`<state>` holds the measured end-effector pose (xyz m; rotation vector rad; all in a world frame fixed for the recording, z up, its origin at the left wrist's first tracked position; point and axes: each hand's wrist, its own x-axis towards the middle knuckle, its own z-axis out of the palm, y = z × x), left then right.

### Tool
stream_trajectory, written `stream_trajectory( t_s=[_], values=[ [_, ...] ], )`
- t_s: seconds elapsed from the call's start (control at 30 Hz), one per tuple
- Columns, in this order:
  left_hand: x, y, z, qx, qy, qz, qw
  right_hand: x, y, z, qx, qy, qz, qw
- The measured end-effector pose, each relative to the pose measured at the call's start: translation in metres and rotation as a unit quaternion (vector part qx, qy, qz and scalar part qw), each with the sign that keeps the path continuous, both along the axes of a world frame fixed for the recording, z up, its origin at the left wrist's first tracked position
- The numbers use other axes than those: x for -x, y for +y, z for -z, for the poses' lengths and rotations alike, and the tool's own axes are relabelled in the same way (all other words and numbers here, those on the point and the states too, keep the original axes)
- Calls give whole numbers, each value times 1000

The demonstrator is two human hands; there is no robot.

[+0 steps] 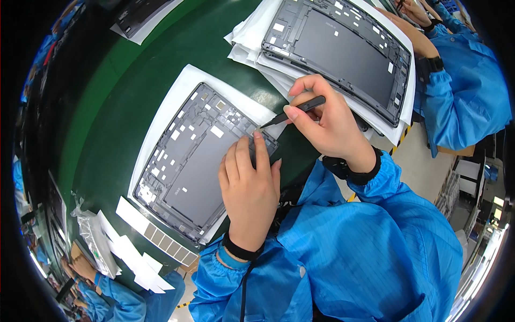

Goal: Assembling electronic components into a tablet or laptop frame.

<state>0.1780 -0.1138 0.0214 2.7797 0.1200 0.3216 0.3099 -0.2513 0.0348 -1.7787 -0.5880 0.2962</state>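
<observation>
Hands [248, 190] @ shell [196, 188] w/ wht patches [216, 131]

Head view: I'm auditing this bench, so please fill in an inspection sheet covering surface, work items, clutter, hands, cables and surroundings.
Surface: green tabletop, with a glare spot.
Work items: dark panel on a white sheet; black tweezers, tip near the panel's edge, contact unclear.
Clutter: second dark panel on layered white sheets; white paper strips; clear plastic bag; strip of grey squares.
Hands: left hand rests fingers on the nearer panel; right hand grips the tweezers.
Cables: black cord running down from the left wristband.
Surroundings: co-workers' blue sleeves at upper right and lower left; yellow-and-black floor tape.
</observation>
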Motion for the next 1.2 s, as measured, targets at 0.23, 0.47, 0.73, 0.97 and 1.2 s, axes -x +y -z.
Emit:
stream_trajectory(
  t_s=[0.23, 0.47, 0.73, 0.97, 1.2],
  values=[
    [-4, -5, 3, -47, 24, -17, 998, -1, -1, 1, 13, -7, -6, 1000],
    [-7, -11, 7, -90, 22, -22, 995, -1, 0, 2, 3, -21, -3, 1000],
    [-7, -14, 8, -70, 25, -32, 997, 0, 1, 4, -14, -29, 4, 999],
    [-1, -11, 19, -17, -43, -29, 999, 6, -1, -6, -63, -22, 59, 996],
    [-5, -16, 18, 40, -71, -81, 993, 23, 1, 14, -146, -47, 129, 980]
  ],
)
